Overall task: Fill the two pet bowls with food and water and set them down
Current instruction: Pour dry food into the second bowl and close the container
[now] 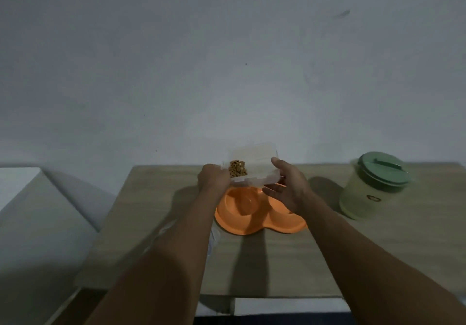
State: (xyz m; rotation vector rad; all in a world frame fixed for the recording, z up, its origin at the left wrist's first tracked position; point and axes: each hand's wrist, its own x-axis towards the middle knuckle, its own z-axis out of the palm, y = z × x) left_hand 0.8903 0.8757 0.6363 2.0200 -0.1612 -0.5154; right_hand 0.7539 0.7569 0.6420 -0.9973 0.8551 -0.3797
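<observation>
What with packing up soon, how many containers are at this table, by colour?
Orange: 1, the double bowl
Clear: 1, the kibble box, held by left hand and right hand
Green: 1, the lidded tub
Total: 3
A clear thing under the left arm is too hidden to count.

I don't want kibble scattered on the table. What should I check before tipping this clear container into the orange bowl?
1. Both hands on the container: left hand grips the left end of the clear container, right hand holds the right end. Ok.
2. Container over the bowl: it hangs above the far edge of the orange double bowl. Ok.
3. Kibble gathered at one end: heaped at the left end. Ok.
4. Left compartment free: looks empty. Ok.
5. Container lid off: cannot tell, the clear plastic is blurred.
6. Bowl flat on the table: ok.
</observation>
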